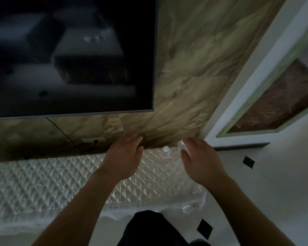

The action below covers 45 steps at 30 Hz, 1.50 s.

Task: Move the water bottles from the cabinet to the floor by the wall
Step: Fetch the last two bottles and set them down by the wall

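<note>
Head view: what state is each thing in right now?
Left bottle: upright, capped, on the cabinet.
Right bottle: partly hidden by right hand.
Left hand: open, holding nothing.
Right hand: at right bottle; grip unclear.
TV: screen dark.

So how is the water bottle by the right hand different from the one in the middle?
The middle clear plastic bottle stands alone, untouched; the right clear plastic bottle sits between the right hand's thumb and fingers. The middle bottle shows whole; the right bottle is partly hidden. Both have white caps and red labels, and are on the white quilted cover.
</note>
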{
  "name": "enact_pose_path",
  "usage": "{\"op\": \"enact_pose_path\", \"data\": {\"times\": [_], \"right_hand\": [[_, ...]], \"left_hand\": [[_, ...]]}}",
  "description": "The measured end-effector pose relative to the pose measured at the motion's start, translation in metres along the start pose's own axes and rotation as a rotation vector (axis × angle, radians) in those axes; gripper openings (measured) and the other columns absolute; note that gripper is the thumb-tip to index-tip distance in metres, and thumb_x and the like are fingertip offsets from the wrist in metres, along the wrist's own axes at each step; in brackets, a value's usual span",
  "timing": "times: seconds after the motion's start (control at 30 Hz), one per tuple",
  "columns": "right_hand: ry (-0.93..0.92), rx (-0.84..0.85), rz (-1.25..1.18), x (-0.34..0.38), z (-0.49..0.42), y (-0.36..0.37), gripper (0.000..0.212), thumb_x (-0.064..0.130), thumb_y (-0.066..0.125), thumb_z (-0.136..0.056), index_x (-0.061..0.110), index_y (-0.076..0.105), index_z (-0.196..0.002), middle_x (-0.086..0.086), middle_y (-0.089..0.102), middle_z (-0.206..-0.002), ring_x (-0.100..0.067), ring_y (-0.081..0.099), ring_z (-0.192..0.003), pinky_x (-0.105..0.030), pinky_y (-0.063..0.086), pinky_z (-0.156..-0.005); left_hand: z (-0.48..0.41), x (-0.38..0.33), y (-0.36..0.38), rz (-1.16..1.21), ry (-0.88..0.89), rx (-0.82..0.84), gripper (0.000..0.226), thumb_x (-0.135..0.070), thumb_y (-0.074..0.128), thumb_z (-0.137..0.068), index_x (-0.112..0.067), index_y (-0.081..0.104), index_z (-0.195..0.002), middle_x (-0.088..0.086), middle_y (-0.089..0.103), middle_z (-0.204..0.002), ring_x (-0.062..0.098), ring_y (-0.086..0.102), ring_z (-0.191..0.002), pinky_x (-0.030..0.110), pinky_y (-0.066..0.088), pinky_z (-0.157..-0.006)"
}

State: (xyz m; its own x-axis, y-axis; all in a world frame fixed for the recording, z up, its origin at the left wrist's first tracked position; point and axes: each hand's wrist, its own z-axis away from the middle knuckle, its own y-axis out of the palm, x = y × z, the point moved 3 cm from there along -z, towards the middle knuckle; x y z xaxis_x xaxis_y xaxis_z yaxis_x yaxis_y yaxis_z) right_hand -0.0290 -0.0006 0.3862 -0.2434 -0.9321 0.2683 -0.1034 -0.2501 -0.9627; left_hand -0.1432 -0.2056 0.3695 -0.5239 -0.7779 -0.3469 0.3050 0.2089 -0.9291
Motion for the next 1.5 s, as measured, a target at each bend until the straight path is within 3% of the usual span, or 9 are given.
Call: {"op": "enact_pose_path", "data": {"times": [0.4, 0.53, 0.7, 0.83, 1.0, 1.17, 1.3, 1.4, 1.5], "right_hand": [[-0.106, 0.108, -0.139, -0.119, -0.073, -0.004, 0.056, 0.048, 0.016, -0.086, 0.018, 0.054, -0.113, -0.001, 0.06, -0.108, -0.021, 0.055, -0.097, -0.035, 0.045, -0.078], [-0.201, 0.108, -0.184, -0.155, -0.092, -0.017, 0.049, 0.045, 0.018, -0.084, 0.014, 0.053, -0.098, -0.002, 0.057, -0.092, -0.017, 0.047, -0.083, -0.029, 0.03, -0.071], [-0.296, 0.123, -0.219, -0.193, -0.113, -0.031, 0.029, 0.04, 0.026, -0.088, 0.022, 0.049, -0.09, 0.006, 0.051, -0.086, -0.014, 0.043, -0.078, -0.029, 0.032, -0.069], [-0.329, 0.129, -0.233, -0.215, -0.125, -0.035, 0.019, 0.03, 0.038, -0.093, 0.019, 0.054, -0.096, 0.004, 0.054, -0.087, -0.016, 0.048, -0.08, -0.031, 0.037, -0.067], [-0.387, 0.184, -0.224, -0.226, -0.132, -0.032, 0.034, 0.032, 0.037, -0.094, 0.017, 0.058, -0.117, -0.001, 0.062, -0.106, -0.019, 0.055, -0.095, -0.036, 0.048, -0.08], [-0.391, 0.21, -0.244, -0.226, -0.134, -0.029, 0.033, 0.031, 0.04, -0.094, 0.015, 0.058, -0.117, -0.005, 0.062, -0.103, -0.022, 0.056, -0.093, -0.032, 0.043, -0.078], [-0.359, 0.265, -0.238, -0.225, -0.137, -0.014, 0.037, 0.029, 0.042, -0.097, 0.013, 0.054, -0.128, -0.009, 0.06, -0.12, -0.027, 0.054, -0.11, -0.034, 0.042, -0.088], [-0.32, 0.296, -0.241, -0.228, -0.141, 0.005, 0.034, 0.028, 0.043, -0.096, 0.014, 0.056, -0.124, -0.008, 0.062, -0.115, -0.026, 0.055, -0.105, -0.032, 0.04, -0.081], [-0.274, 0.307, -0.262, -0.235, -0.146, 0.028, 0.015, 0.03, 0.043, -0.094, 0.019, 0.053, -0.09, -0.003, 0.057, -0.088, -0.021, 0.05, -0.083, -0.032, 0.038, -0.07]], "left_hand": [[-0.055, -0.099, 0.012, -0.034, -0.163, -0.078, 0.046, -0.038, 0.036, -0.101, -0.023, 0.043, -0.144, -0.002, 0.038, -0.153, 0.017, 0.034, -0.14, 0.035, 0.027, -0.116], [-0.071, -0.137, 0.022, -0.021, -0.238, -0.115, 0.045, -0.038, 0.036, -0.1, -0.022, 0.046, -0.142, -0.001, 0.043, -0.149, 0.016, 0.038, -0.137, 0.035, 0.031, -0.114], [-0.085, -0.178, 0.035, -0.003, -0.328, -0.161, 0.044, -0.037, 0.037, -0.1, -0.02, 0.048, -0.14, 0.0, 0.048, -0.145, 0.016, 0.04, -0.135, 0.034, 0.033, -0.112], [-0.092, -0.206, 0.039, -0.009, -0.37, -0.213, 0.042, -0.035, 0.036, -0.101, -0.019, 0.05, -0.138, 0.0, 0.05, -0.143, 0.016, 0.042, -0.133, 0.031, 0.032, -0.109], [-0.091, -0.216, 0.041, -0.001, -0.421, -0.27, 0.041, -0.032, 0.037, -0.101, -0.018, 0.051, -0.137, 0.003, 0.052, -0.141, 0.018, 0.043, -0.133, 0.031, 0.033, -0.109], [-0.083, -0.209, 0.049, 0.014, -0.473, -0.277, 0.044, -0.033, 0.035, -0.101, -0.018, 0.048, -0.141, 0.004, 0.047, -0.147, 0.019, 0.039, -0.138, 0.037, 0.032, -0.114], [-0.08, -0.189, 0.066, 0.042, -0.489, -0.242, 0.045, -0.035, 0.033, -0.1, -0.019, 0.047, -0.139, 0.005, 0.046, -0.148, 0.019, 0.042, -0.137, 0.042, 0.038, -0.111], [-0.085, -0.172, 0.083, 0.071, -0.501, -0.208, 0.045, -0.035, 0.034, -0.1, -0.02, 0.044, -0.141, 0.003, 0.044, -0.15, 0.019, 0.04, -0.137, 0.041, 0.038, -0.111], [-0.094, -0.157, 0.101, 0.099, -0.499, -0.185, 0.045, -0.033, 0.037, -0.101, -0.019, 0.042, -0.143, 0.002, 0.045, -0.148, 0.018, 0.04, -0.137, 0.038, 0.035, -0.111]]}}
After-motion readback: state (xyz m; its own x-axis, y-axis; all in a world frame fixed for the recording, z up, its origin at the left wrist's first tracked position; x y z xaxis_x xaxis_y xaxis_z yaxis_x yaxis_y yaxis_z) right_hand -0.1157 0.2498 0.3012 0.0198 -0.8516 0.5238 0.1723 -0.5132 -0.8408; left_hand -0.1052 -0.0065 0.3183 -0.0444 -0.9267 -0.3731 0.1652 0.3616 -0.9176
